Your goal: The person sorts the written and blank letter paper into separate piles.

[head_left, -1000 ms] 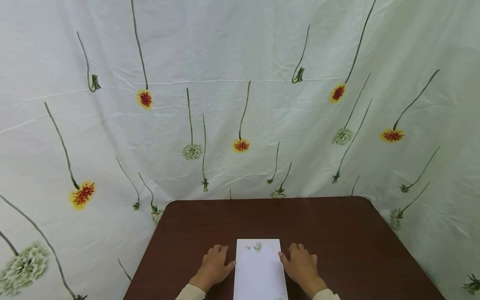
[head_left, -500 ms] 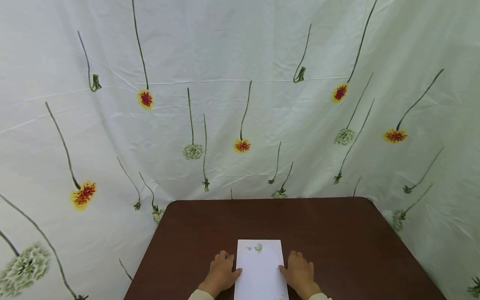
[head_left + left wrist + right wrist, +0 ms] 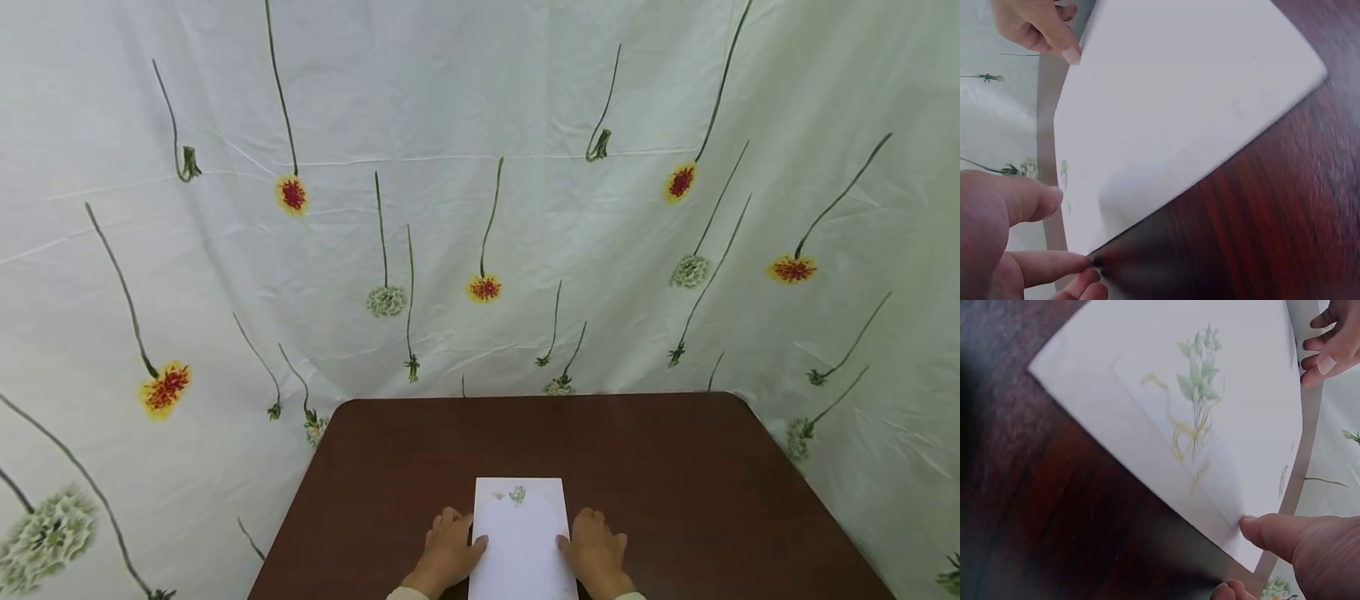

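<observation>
Paper (image 3: 521, 542), white and longer than it is wide, lies flat on the brown table (image 3: 697, 475) between the left hand (image 3: 447, 546) and the right hand (image 3: 597, 552). Its far end reaches past the fingertips of both; its near end runs out of the head view between the wrists.

Over the past second both hands have come inward and slightly back toward the person. The thumbs, which were only at the side edges, now reach over the margins, while the paper looks hardly moved on the table. I take that to mean it is steadied from both sides rather than lifted or slid.

Neither hand looks clenched. The left hand is loosely spread: its thumb (image 3: 1044, 203) stands apart from the forefinger, whose tip is by the paper's far corner, just outside the edge. The right hand is much the same, its thumb (image 3: 1266, 531) at the paper's surface near the far corner and its visible fingertips just beyond the edge. I see no pinch on either side; how hard the thumbs press, I cannot tell.

Beside the right thumb, toward the paper's middle, is a printed green sprig (image 3: 1199, 378) with a yellow ribbon. Beyond both hands, past the table's far edge, hangs a pale flowered cloth (image 3: 450, 117).
</observation>
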